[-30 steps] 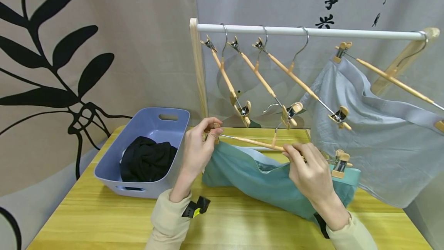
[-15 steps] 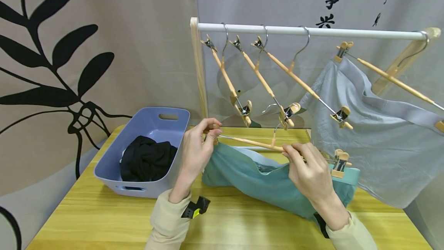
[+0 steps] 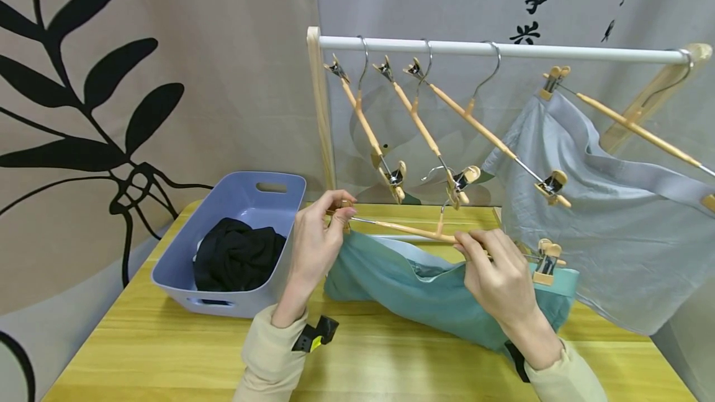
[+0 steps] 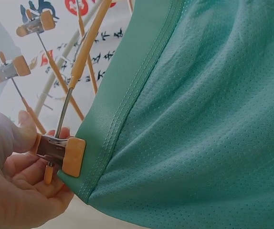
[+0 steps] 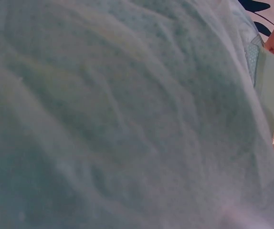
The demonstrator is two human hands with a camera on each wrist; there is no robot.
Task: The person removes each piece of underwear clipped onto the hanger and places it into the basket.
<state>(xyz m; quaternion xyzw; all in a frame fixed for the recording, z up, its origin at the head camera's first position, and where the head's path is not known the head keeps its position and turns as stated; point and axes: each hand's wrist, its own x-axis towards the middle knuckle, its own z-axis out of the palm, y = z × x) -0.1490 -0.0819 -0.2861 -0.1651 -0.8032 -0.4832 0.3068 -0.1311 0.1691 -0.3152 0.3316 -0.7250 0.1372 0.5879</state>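
Note:
A teal garment (image 3: 402, 278) with a smooth waistband hangs from a wooden clip hanger (image 3: 410, 228) above the table. My left hand (image 3: 318, 234) pinches the hanger's left clip (image 4: 53, 150) between thumb and fingers; in the left wrist view that clip bites on the waistband's corner. Around the hanger's bar, right of its hook, my right hand (image 3: 497, 272) curls its fingers. The right clip (image 3: 547, 262) sits on the waistband beyond that hand. Teal cloth fills most of the right wrist view and hides most of the right hand there.
A blue basket (image 3: 167, 275) holding black cloth (image 3: 237, 256) stands on the wooden table (image 3: 167, 352) at left. Behind, a rack's white rail (image 3: 391, 45) carries several clip hangers (image 3: 475, 123). A light-blue garment (image 3: 592, 203) hangs from the rightmost one.
Both hands keep their grip on the hanger, almost unmoved. The middle hanger on the rack has swung slightly; the view has shifted a little.

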